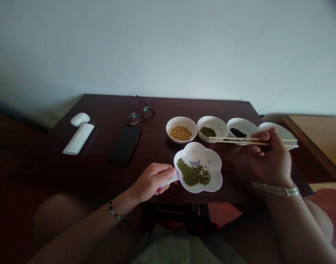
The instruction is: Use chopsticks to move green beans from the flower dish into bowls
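My left hand [154,179] is closed round the handle of a white flower-shaped dish [216,168] with a purple rim. Green beans [191,175] lie in its left and lower part. My right hand [272,157] grips a pair of light wooden chopsticks [234,140], their tips pointing left over the near rim of a white bowl [219,126] holding green beans. Left of it stands a bowl [194,126] of yellow beans. To the right, a bowl [247,124] holds black beans, and a fourth white bowl [278,130] is partly hidden by my right hand and the chopsticks.
Black-framed glasses [141,116] and a dark phone [125,146] lie on the dark wooden table [154,154]. A white object with a rounded head [80,119] and flat body [79,139] is at the left. A lighter wooden surface [319,135] stands at the right, and a wall rises behind.
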`<state>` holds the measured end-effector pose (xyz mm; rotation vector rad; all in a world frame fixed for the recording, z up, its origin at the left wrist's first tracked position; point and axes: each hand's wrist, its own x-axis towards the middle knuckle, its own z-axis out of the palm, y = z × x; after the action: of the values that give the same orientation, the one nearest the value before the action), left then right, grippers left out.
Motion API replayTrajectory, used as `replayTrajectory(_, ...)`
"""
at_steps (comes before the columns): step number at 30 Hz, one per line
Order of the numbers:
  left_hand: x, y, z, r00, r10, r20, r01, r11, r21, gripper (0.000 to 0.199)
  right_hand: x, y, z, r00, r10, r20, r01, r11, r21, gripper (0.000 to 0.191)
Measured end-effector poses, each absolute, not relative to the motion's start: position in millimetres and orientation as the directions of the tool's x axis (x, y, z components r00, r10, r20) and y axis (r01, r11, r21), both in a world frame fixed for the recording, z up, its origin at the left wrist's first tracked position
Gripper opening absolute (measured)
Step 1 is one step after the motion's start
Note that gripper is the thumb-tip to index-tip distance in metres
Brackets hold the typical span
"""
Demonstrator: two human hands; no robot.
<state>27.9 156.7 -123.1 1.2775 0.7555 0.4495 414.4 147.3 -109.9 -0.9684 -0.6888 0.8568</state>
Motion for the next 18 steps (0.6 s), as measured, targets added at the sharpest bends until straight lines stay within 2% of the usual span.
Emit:
replayTrajectory(4,22,155,-122,0.683,0.684,-0.256,0.109,0.252,0.962,0.049,427,154,-115,0.660,0.737,0.144,-0.246,0.393,-0.886,0.032)
replayTrajectory(8,21,155,-123,0.683,0.684,-0.255,0.114,0.245,0.963,0.051,425,155,-117,0.671,0.725,0.155,-0.223,0.397,-0.890,0.035)
replayTrajectory(13,28,157,-125,0.677,0.686,-0.265,0.124,0.249,0.961,0.052,413,150,-110,0.575,0.812,0.101,-0.299,0.324,-0.898,0.037)
replayTrajectory(18,36,158,-123,0.673,0.691,-0.264,0.118,0.252,0.961,0.051,399,141,-103,0.341,0.940,0.026,-0.227,0.109,-0.968,0.047)
